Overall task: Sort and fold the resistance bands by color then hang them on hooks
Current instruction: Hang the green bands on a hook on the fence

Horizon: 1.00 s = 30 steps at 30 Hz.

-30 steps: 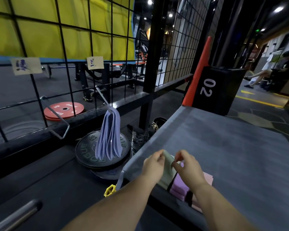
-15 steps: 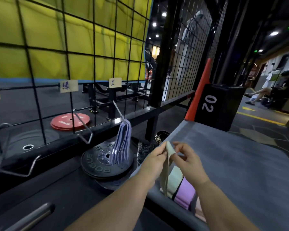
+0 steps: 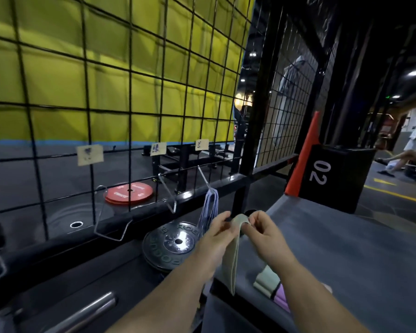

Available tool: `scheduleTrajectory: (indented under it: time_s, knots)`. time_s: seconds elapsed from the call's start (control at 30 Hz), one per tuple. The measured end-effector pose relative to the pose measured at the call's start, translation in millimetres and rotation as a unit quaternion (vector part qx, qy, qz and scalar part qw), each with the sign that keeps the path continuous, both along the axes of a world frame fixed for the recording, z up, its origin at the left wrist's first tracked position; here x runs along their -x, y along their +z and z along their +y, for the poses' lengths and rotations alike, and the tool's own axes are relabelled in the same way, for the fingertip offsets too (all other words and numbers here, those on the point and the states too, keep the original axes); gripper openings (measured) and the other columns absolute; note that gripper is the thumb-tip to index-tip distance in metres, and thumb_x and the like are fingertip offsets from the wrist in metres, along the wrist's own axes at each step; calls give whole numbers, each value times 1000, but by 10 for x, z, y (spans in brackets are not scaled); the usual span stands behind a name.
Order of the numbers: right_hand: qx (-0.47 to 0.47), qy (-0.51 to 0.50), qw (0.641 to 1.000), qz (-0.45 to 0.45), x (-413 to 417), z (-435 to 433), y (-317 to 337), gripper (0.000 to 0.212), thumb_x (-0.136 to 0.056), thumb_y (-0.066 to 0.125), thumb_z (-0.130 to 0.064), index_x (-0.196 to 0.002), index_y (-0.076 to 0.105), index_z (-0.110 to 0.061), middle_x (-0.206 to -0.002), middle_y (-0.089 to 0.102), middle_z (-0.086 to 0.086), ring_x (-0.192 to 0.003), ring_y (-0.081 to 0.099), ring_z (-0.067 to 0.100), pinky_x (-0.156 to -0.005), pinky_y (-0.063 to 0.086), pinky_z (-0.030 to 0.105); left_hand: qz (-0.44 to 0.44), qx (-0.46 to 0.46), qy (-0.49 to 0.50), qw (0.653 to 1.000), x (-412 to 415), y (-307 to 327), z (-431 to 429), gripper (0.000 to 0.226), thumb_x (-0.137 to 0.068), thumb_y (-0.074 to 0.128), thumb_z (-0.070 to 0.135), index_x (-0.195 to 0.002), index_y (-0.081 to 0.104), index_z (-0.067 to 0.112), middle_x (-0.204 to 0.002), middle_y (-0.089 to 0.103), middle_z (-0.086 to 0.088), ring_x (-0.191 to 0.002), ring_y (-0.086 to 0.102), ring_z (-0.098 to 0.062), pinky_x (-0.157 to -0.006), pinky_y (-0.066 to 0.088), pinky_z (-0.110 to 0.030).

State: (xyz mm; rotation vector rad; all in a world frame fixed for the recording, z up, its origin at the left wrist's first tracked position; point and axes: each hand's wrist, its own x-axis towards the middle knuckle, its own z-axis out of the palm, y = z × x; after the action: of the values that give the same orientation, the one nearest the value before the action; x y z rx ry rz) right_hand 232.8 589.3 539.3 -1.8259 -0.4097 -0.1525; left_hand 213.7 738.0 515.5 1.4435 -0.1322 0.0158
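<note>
1. nearest, at the near edge of the grey counter (image 3: 334, 248), a folded green band (image 3: 265, 281) and a purple band (image 3: 281, 298) lay just beside each other, not yet hung.
2. just beyond them, the left hand (image 3: 216, 233) and the right hand (image 3: 264, 233) each pinched the top fold of a pale green band (image 3: 231, 258). fingers curled onto it from both sides, and its tail dropped past the counter's near edge.
3. the step in hand looked like the end of folding this band, with hanging to follow.
4. farther off and to the left, lavender bands (image 3: 209, 212) hung from a loaded hook (image 3: 204, 177) on the wire grid (image 3: 130, 97), above a black weight plate (image 3: 171, 243).
5. left of that, a middle hook (image 3: 166, 192) and a far-left hook (image 3: 106, 234) carried nothing, each under a paper label (image 3: 90, 155).
6. the next move probably called for opening the fold and slipping it over the bare hook meant for green. the labels were too blurred to tell which one.
</note>
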Motion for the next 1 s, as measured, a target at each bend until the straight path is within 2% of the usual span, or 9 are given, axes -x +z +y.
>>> scheduleTrajectory:
  time_s: [0.1, 0.23, 0.37, 0.5, 0.63, 0.7, 0.8, 0.87, 1.0]
  knots:
    - [-16, 8, 1000, -16, 44, 132, 49, 22, -92, 61, -13, -78, 43, -12, -66, 42, 1, -54, 37, 8, -50, 36, 18, -34, -28, 19, 999, 79, 5, 101, 63, -69, 76, 43, -118, 42, 24, -99, 60, 7, -88, 60, -7, -77, 47, -25]
    - [-18, 40, 999, -27, 71, 280, 104, 22, -92, 62, -12, -78, 45, -12, -65, 45, -4, -58, 42, 9, -54, 40, 17, -56, -79, 106, 990, 185, 25, 202, 24, -83, 71, 25, -88, 48, 18, -75, 51, 5, -65, 50, -6, -62, 42, -23]
    - [-40, 94, 995, 3, 57, 352, 142, 17, -92, 62, -12, -82, 48, -8, -71, 55, 0, -69, 54, 11, -68, 48, 23, -72, -70, 131, 986, 296, 51, 292, 22, -84, 66, 40, -84, 60, 19, -70, 57, 5, -65, 53, -6, -64, 41, -25]
    - [-34, 129, 991, 18, 36, 404, 177, 16, -92, 62, -15, -84, 50, -8, -77, 51, 8, -67, 50, 11, -62, 45, 18, -87, -32, 173, 980, 393, 100, 321, 19, -88, 65, 41, -85, 66, 22, -68, 61, 6, -62, 56, -2, -57, 42, -17]
    - [-14, 149, 989, -3, 46, 491, 220, 30, -82, 68, -41, -83, 55, -15, -82, 56, 11, -77, 51, 21, -75, 45, 32, -124, -49, 233, 963, 447, 90, 380, 15, -89, 62, 41, -88, 67, 27, -80, 66, 9, -70, 58, 0, -64, 44, -18]
    - [-12, 160, 987, -9, 46, 554, 234, 34, -77, 70, -49, -82, 55, -18, -80, 53, 11, -74, 49, 21, -72, 44, 35, -143, -54, 262, 953, 474, 69, 400, 12, -89, 61, 39, -93, 65, 28, -87, 66, 7, -78, 61, 0, -66, 44, -15]
    - [3, 178, 983, -34, 58, 686, 288, 19, -85, 68, -35, -79, 54, -24, -68, 43, -1, -57, 38, 9, -55, 37, 20, -191, -54, 318, 927, 494, 22, 432, 13, -89, 62, 41, -95, 62, 29, -96, 65, 8, -89, 61, -5, -73, 47, -18]
    - [17, 190, 980, -57, 66, 803, 337, 19, -90, 66, -24, -77, 53, -29, -61, 41, -9, -52, 36, 4, -51, 35, 16, -216, -52, 361, 906, 503, 6, 466, 22, -85, 57, 48, -98, 61, 30, -100, 63, 10, -94, 61, -7, -78, 49, -20]
    - [17, 241, 968, -64, 119, 1016, 495, 11, -94, 61, -13, -90, 51, -11, -55, 48, -15, -47, 39, 1, -50, 34, 15, -228, -35, 426, 875, 490, 71, 532, 5, -95, 55, 21, -97, 58, 24, -103, 59, 6, -95, 57, -7, -80, 46, -19]
